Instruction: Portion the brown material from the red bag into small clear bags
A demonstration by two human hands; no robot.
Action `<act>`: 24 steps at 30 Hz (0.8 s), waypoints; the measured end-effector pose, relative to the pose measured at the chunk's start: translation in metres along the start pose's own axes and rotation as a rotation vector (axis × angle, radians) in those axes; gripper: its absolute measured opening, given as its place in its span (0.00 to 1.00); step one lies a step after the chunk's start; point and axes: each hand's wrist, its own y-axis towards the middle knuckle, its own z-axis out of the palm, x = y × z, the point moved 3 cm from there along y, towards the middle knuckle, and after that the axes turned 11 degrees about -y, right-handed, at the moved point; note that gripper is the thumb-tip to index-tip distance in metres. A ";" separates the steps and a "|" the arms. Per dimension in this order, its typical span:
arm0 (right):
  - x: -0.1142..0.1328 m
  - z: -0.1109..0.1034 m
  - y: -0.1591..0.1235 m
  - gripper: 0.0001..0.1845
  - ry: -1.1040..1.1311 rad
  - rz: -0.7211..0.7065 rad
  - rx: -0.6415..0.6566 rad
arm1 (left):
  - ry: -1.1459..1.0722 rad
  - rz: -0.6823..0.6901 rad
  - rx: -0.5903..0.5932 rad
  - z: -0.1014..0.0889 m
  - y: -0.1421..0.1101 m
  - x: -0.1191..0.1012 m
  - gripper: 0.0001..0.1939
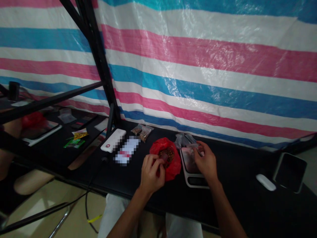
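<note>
A red plastic bag (174,170), rolled open, stands on the black table with small brown grains (169,154) inside. My left hand (153,172) is at its near left rim, fingers curled together; whatever they pinch over the grains is too dark to make out. To the right lies a kitchen scale (188,162) with a pale body and shiny plate. Over its far right part, my right hand (206,162) pinches a small clear plastic bag (194,146). More clear bags (181,140) lie just behind the scale.
Two small filled bags (145,132), a white power bank (113,140) and a phone (127,150) lie to the left. A white case (265,182) and a dark device (290,172) are far right. A black frame post (99,62) separates another person's table, with a scale (42,134).
</note>
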 end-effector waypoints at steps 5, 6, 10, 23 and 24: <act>0.042 0.012 -0.002 0.19 0.267 0.078 -0.188 | -0.148 0.126 0.242 0.049 -0.020 -0.065 0.11; 0.050 0.015 -0.002 0.19 0.308 0.083 -0.210 | -0.191 0.131 0.252 0.056 -0.026 -0.074 0.11; 0.070 0.021 0.000 0.17 0.384 0.109 -0.248 | -0.239 -0.003 0.180 0.061 -0.034 -0.083 0.11; 0.098 0.038 0.013 0.15 0.465 0.033 -0.222 | -0.175 0.199 0.293 0.044 -0.020 -0.088 0.10; 0.095 0.041 0.011 0.16 0.481 0.024 -0.195 | -0.155 0.180 0.256 0.038 -0.010 -0.080 0.10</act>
